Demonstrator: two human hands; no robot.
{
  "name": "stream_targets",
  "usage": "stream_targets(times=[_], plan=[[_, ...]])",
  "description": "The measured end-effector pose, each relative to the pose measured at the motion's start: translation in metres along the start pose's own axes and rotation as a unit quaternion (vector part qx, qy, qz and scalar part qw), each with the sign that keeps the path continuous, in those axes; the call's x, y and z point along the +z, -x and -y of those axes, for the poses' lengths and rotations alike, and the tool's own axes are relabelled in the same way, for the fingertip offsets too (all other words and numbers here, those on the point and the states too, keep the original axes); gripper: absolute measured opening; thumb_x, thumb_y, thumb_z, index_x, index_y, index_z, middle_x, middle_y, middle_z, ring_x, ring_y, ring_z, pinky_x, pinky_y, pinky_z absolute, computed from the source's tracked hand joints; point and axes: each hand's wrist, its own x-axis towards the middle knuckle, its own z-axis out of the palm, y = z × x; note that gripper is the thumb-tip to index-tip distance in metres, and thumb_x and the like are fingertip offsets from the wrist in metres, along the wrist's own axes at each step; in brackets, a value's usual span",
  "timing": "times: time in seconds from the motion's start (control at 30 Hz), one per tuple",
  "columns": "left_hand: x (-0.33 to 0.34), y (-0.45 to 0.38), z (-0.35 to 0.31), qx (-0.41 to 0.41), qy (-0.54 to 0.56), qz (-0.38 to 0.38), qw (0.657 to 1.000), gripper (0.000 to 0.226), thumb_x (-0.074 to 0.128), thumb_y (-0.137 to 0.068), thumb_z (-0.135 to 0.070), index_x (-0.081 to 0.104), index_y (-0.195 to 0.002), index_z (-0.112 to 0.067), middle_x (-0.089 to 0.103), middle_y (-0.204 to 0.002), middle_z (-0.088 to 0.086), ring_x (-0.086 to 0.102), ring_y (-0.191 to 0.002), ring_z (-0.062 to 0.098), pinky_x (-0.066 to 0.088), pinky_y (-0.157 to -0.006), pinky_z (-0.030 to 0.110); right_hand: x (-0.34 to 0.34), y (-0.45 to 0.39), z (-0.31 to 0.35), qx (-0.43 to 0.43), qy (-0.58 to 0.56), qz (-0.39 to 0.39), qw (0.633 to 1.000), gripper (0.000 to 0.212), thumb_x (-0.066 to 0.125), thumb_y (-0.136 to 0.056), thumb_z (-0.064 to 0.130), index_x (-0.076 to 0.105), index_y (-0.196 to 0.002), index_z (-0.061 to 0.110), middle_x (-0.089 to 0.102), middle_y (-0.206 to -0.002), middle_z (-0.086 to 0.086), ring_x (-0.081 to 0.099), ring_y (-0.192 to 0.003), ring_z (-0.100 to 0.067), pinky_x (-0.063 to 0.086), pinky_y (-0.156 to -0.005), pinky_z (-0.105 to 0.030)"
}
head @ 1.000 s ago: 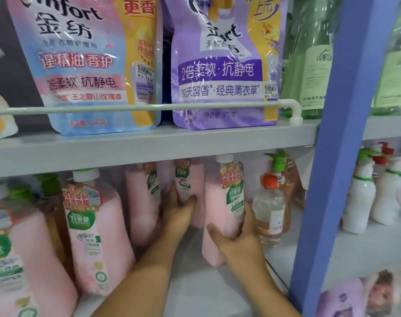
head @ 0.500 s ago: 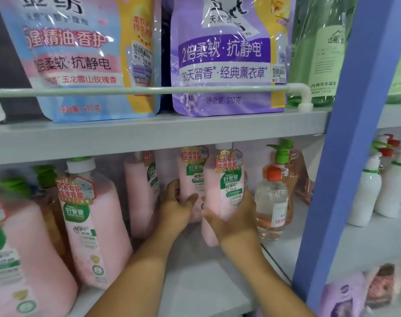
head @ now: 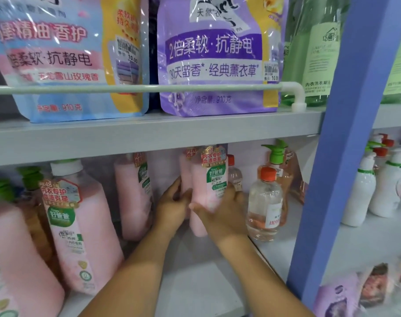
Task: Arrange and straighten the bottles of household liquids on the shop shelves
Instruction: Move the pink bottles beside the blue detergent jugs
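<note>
Deep on the lower shelf (head: 195, 282), my right hand (head: 220, 211) grips a pink bottle (head: 205, 195) with a green and white label, thumb on its left side and fingers round its right. My left hand (head: 172, 204) holds a second pink bottle (head: 184, 177) just behind and to the left of it; most of that bottle is hidden. Another pink bottle (head: 132, 193) stands left of my hands. Nearer the front on the left stand larger pink bottles (head: 80, 236).
A clear bottle with an orange cap (head: 264, 202) stands right of my right hand, a green-pump bottle (head: 277, 161) behind it. The upper shelf (head: 149, 131) carries refill pouches (head: 208, 56) behind a white rail (head: 135, 88). A blue upright (head: 346, 143) separates white pump bottles (head: 359, 193).
Both hands have pushed the two pink bottles further back on the shelf, and the right-hand bottle now stands in front of the left-hand one. The camera has tilted down slightly.
</note>
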Motion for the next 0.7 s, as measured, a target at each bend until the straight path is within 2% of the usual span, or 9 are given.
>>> stream_targets(times=[0.1,0.27,0.33,0.4,0.47,0.57,0.6,0.63,0.7], plan=[[0.002,0.003,0.001,-0.036,0.056,-0.001,0.998,0.048,0.062,-0.100,-0.010,0.062,-0.142,-0.032,0.073,-0.126,-0.008,0.070,-0.112,0.007,0.057,-0.097,0.027,0.003,0.000,0.001,-0.010,0.016,0.006,1.000,0.102,0.079,-0.065,0.069,0.033,-0.143,0.023,0.034,-0.120,0.004,0.051,-0.122,-0.028,0.039,-0.081,-0.032],[0.002,0.000,0.002,-0.052,0.071,-0.006,0.996,0.044,0.065,-0.098,-0.016,0.066,-0.136,-0.037,0.074,-0.124,-0.012,0.070,-0.113,0.010,0.058,-0.093,0.029,0.012,0.002,-0.001,-0.002,0.022,-0.026,0.999,0.107,0.078,-0.066,0.070,0.030,-0.147,0.019,0.038,-0.136,-0.004,0.048,-0.125,-0.029,0.045,-0.085,-0.036],[0.005,0.000,0.000,-0.050,0.037,-0.002,0.998,0.042,0.064,-0.099,-0.017,0.066,-0.137,-0.034,0.073,-0.127,-0.008,0.069,-0.114,0.012,0.055,-0.100,0.033,0.013,0.001,-0.005,-0.001,0.023,-0.032,0.999,0.108,0.078,-0.066,0.071,0.029,-0.148,0.020,0.037,-0.139,-0.004,0.047,-0.126,-0.029,0.046,-0.088,-0.038],[0.010,0.008,-0.006,-0.013,-0.067,-0.034,0.997,0.034,0.061,-0.101,-0.015,0.070,-0.131,-0.026,0.074,-0.124,0.000,0.068,-0.112,0.017,0.051,-0.101,0.029,0.012,0.001,-0.009,0.000,0.013,-0.032,0.999,0.106,0.077,-0.065,0.071,0.029,-0.145,0.024,0.038,-0.137,-0.004,0.047,-0.126,-0.029,0.043,-0.086,-0.036],[0.008,0.023,-0.019,0.134,-0.184,-0.143,0.963,0.024,0.058,-0.098,-0.005,0.075,-0.114,-0.012,0.075,-0.113,0.011,0.068,-0.105,0.029,0.047,-0.091,0.025,0.010,0.000,-0.013,0.001,-0.003,-0.033,0.999,0.107,0.078,-0.064,0.071,0.027,-0.147,0.026,0.037,-0.139,-0.005,0.043,-0.128,-0.028,0.041,-0.090,-0.037],[-0.011,0.043,-0.040,0.366,-0.273,-0.271,0.848,0.026,0.059,-0.085,-0.002,0.071,-0.104,-0.014,0.066,-0.110,0.007,0.060,-0.105,0.028,0.041,-0.093,0.026,0.010,-0.001,-0.015,-0.002,-0.019,-0.025,0.999,0.107,0.079,-0.068,0.068,0.026,-0.150,0.024,0.035,-0.143,-0.008,0.038,-0.131,-0.027,0.039,-0.095,-0.038],[-0.018,0.048,-0.045,0.392,-0.290,-0.297,0.821,0.029,0.061,-0.083,-0.005,0.069,-0.108,-0.016,0.063,-0.115,0.006,0.057,-0.110,0.027,0.041,-0.098,0.029,0.010,-0.001,-0.015,-0.002,-0.021,-0.022,1.000,0.105,0.080,-0.069,0.066,0.028,-0.150,0.023,0.036,-0.142,-0.009,0.039,-0.130,-0.028,0.040,-0.096,-0.038],[-0.023,0.051,-0.048,0.385,-0.298,-0.317,0.814,0.035,0.064,-0.082,-0.008,0.067,-0.115,-0.016,0.061,-0.124,0.008,0.055,-0.118,0.029,0.041,-0.104,0.034,0.011,0.000,-0.014,-0.004,-0.025,-0.023,0.999,0.101,0.081,-0.070,0.063,0.031,-0.148,0.021,0.038,-0.140,-0.010,0.041,-0.129,-0.030,0.041,-0.097,-0.039],[-0.031,0.054,-0.047,0.287,-0.296,-0.344,0.844,0.058,0.073,-0.083,-0.013,0.056,-0.139,-0.009,0.050,-0.146,0.020,0.045,-0.138,0.036,0.032,-0.117,0.039,0.013,0.003,-0.014,-0.013,-0.048,-0.034,0.998,0.093,0.085,-0.071,0.053,0.039,-0.144,0.017,0.040,-0.135,-0.012,0.044,-0.124,-0.033,0.043,-0.098,-0.039]])
